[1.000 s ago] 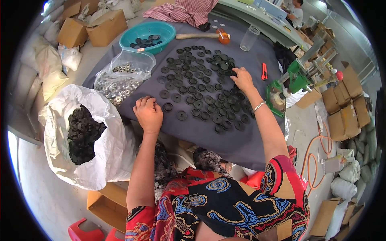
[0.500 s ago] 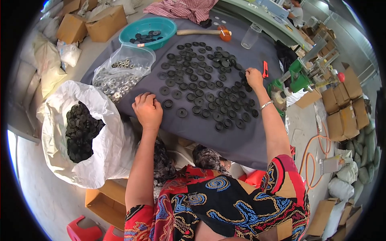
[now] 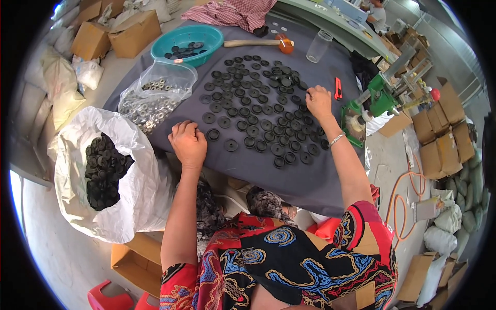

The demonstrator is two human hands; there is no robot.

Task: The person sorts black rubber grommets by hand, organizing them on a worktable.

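Note:
Many round black rubber discs (image 3: 257, 109) with raised rims lie spread over the dark grey cloth (image 3: 248, 178), mostly in one layer. At their right edge is my right hand (image 3: 319, 102), its curled fingers down against the discs. Whatever it pinches, if anything, is hidden beneath it. My left hand (image 3: 187, 142) rests closed on the cloth near the front left, knuckles up, beside the nearest discs. Its palm side cannot be seen. A few discs are heaped in a small pile just beyond my right hand.
Left of the cloth stands a white sack (image 3: 139, 181) of black parts. Behind it lies a clear bag (image 3: 175, 77) of metal rings. A teal basin (image 3: 219, 39), a hammer (image 3: 250, 43), a clear jar (image 3: 320, 45), a red cutter (image 3: 338, 88) and a green press (image 3: 380, 93) stand around.
The whole view has shifted slightly. My right hand has moved a little to the left along the edge of the discs. My left hand stays resting on the cloth.

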